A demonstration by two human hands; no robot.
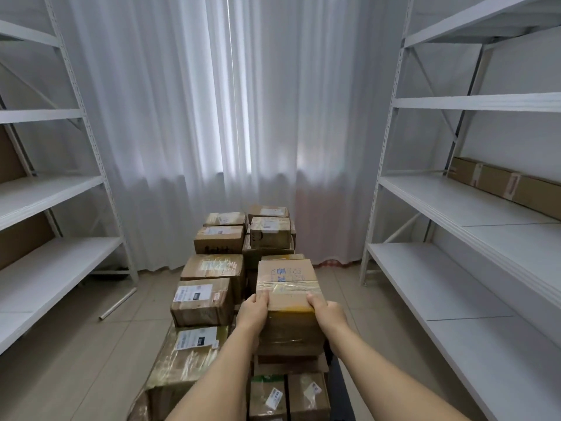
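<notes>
Taped cardboard box (287,287): uppermost on the right column of stacked parcels (209,268) between two white shelving racks (455,189). Left hand (253,311) and right hand (326,311) grip its near corners, fingers curled over the top edge.

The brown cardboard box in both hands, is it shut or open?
Shut. Flaps of the brown cardboard box lie flat under clear tape; left hand and right hand grip its near end.
</notes>
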